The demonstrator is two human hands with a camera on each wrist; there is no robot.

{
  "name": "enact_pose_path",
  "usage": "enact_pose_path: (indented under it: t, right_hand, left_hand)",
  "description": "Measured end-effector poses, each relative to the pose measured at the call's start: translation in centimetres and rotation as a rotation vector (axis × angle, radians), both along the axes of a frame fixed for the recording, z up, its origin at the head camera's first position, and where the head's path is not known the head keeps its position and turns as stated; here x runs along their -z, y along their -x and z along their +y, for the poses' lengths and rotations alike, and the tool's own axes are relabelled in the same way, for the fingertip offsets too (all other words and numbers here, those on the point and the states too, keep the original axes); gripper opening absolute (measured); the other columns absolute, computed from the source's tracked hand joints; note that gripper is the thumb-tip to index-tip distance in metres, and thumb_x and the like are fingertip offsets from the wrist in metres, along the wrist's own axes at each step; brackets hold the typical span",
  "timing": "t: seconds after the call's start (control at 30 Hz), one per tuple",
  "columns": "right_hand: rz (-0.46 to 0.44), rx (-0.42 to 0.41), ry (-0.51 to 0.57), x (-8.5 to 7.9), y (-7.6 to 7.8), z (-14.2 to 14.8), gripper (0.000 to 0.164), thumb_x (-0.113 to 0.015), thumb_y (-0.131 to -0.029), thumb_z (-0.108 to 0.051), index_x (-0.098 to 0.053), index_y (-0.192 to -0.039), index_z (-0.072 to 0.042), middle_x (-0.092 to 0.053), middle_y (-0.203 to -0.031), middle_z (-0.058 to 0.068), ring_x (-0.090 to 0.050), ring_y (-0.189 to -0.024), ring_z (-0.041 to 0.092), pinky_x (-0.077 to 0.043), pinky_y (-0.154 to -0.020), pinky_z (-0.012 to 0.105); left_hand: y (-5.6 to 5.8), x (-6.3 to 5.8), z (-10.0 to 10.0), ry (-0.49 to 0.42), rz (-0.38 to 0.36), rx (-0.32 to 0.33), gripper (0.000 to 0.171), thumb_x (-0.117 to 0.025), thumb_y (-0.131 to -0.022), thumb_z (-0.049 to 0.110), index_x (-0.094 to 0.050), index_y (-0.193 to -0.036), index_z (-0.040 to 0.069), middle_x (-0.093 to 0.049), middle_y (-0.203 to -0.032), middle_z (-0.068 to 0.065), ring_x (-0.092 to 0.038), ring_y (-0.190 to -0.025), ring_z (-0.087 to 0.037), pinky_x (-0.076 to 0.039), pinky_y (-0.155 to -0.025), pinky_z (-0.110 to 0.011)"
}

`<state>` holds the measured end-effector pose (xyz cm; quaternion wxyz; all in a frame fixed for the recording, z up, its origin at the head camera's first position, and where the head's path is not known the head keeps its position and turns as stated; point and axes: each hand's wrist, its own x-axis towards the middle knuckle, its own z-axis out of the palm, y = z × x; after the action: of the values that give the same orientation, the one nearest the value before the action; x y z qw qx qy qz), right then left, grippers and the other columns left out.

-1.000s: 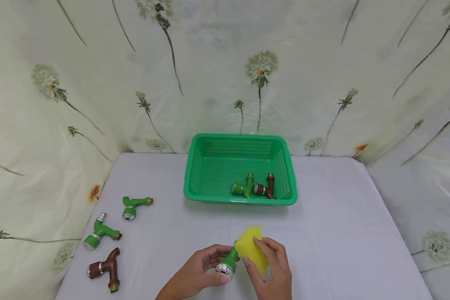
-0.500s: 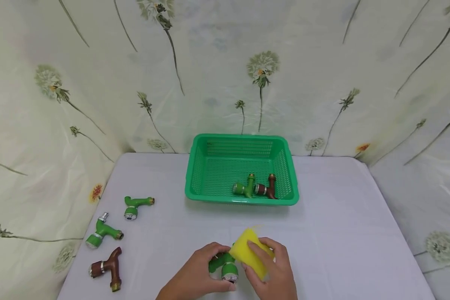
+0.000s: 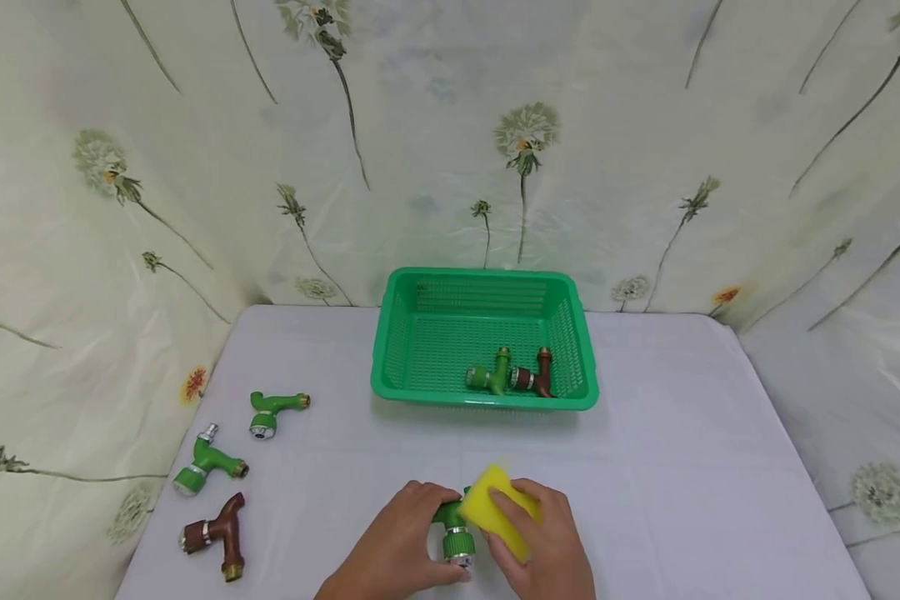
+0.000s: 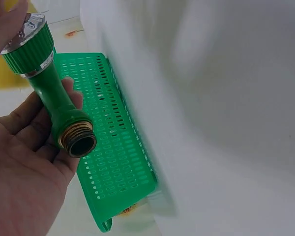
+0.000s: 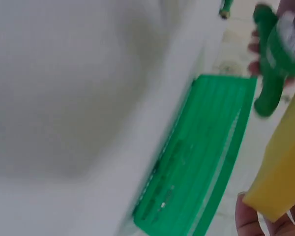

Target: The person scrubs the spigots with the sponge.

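My left hand (image 3: 403, 537) grips a green tap (image 3: 457, 533) near the front of the table, thumb on its silver-capped knob and fingers behind the body. In the left wrist view the open brass-threaded end (image 4: 79, 140) of that tap faces the camera. A yellow sponge (image 3: 498, 512) is pinched between the thumb and fingers of my right hand (image 3: 543, 542), its left edge right at the tap's upper part. The right wrist view is blurred; there the sponge (image 5: 280, 167) sits just below the tap (image 5: 273, 73), slightly apart from it.
A green basket (image 3: 483, 402) stands at the back middle, holding a green tap (image 3: 495, 372) and a brown tap (image 3: 540, 375). Along the table's left side lie two green taps (image 3: 279, 403) and a brown tap (image 3: 225, 537). Flower-printed cloth (image 3: 420, 167) hangs behind the white-covered table.
My left hand has turned the green tap so its knob points down toward me. The sponge in my right hand has shifted slightly left and down against the tap's upper part.
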<state>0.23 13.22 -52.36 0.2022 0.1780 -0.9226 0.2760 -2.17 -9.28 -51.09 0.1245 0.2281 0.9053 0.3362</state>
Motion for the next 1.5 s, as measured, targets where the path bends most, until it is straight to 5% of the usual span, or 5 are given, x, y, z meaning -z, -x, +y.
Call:
enact_pose_path:
  t: [0.37,0.6,1.07,1.27,1.5]
  right_hand:
    - [-0.019,0.117,-0.036,0.4,0.1,-0.5,0.049,-0.087,-0.065,-0.027,-0.072,-0.112,-0.022,-0.054,-0.113,0.003,-0.05,-0.1,0.019,-0.038,-0.088,0.025]
    - [-0.016,-0.032,-0.11,-0.3,-0.3,-1.6,0.046,-0.083,-0.072,-0.036,-0.071,-0.114,-0.025,-0.054,-0.116,0.002,-0.05,-0.103,0.017,-0.049,-0.085,0.033]
    - [-0.065,-0.093,-0.117,-0.7,-0.4,-1.6,0.044,-0.079,-0.077,-0.041,-0.07,-0.118,-0.027,-0.056,-0.119,-0.002,-0.05,-0.106,0.012,-0.051,-0.087,0.03]
    - [-0.076,-0.005,-0.146,-1.1,-1.0,-3.4,0.042,-0.077,-0.077,-0.045,-0.07,-0.115,-0.028,-0.055,-0.113,-0.004,-0.047,-0.102,0.013,-0.047,-0.085,0.03]
    - [-0.159,0.002,-0.157,-2.0,-1.0,-5.2,0.035,-0.076,-0.078,-0.041,-0.071,-0.111,-0.029,-0.051,-0.111,-0.002,-0.044,-0.099,0.015,-0.042,-0.079,0.031]
  left_hand:
    - [0.0,-0.1,0.4,0.062,-0.023,-0.027,0.086,-0.08,-0.062,0.066,-0.053,-0.13,0.02,-0.054,-0.111,0.018,-0.046,-0.094,0.0,-0.05,-0.086,-0.026]
    - [-0.2,-0.1,0.3,0.084,0.075,-0.02,0.094,-0.084,-0.064,0.055,-0.042,-0.14,0.018,-0.054,-0.11,0.011,-0.048,-0.091,-0.003,-0.051,-0.083,-0.027]
    - [0.0,-0.5,0.1,0.141,-0.007,0.001,0.107,-0.081,-0.065,0.062,-0.028,-0.151,0.026,-0.055,-0.116,0.012,-0.05,-0.097,-0.004,-0.051,-0.09,-0.031]
    - [-0.3,0.0,0.2,0.085,0.077,-0.015,0.116,-0.073,-0.067,0.07,-0.007,-0.155,0.033,-0.055,-0.11,0.01,-0.049,-0.095,-0.007,-0.051,-0.084,-0.028]
    - [-0.5,0.9,0.7,0.075,0.263,-0.032,0.102,-0.078,-0.074,0.056,-0.026,-0.152,0.016,-0.059,-0.104,0.012,-0.046,-0.089,-0.007,-0.047,-0.079,-0.025]
